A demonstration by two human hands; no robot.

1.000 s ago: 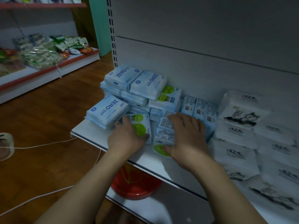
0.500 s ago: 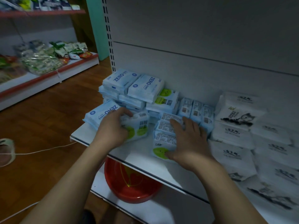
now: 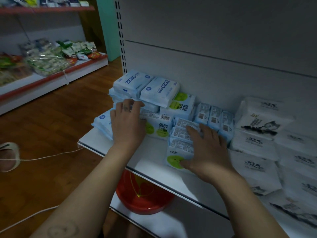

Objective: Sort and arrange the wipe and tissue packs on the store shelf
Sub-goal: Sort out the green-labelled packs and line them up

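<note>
Light-blue ZERO wipe packs (image 3: 145,86) are stacked at the left end of the white shelf (image 3: 151,157). One more ZERO pack (image 3: 101,121) lies in front of the stack. My left hand (image 3: 127,121) lies over that pack and the left end of a green-dot wipe pack (image 3: 158,127), fingers stretched toward the stack. My right hand (image 3: 207,150) presses flat on a row of small green-dot packs (image 3: 180,145), with its thumb at the front one. Small blue packs (image 3: 214,117) stand behind. White tissue packs (image 3: 257,124) fill the right side.
A red basin (image 3: 144,194) sits on the lower shelf beneath. On the wooden floor to the left lie a white cable (image 3: 42,158) and a tape roll (image 3: 8,155). Another shelf with snack bags (image 3: 48,60) stands at the far left.
My left hand lifted the green-dot pack, shifted it back and right against the stack, and now lies flatter over it. My right hand stayed on the row of small packs.
</note>
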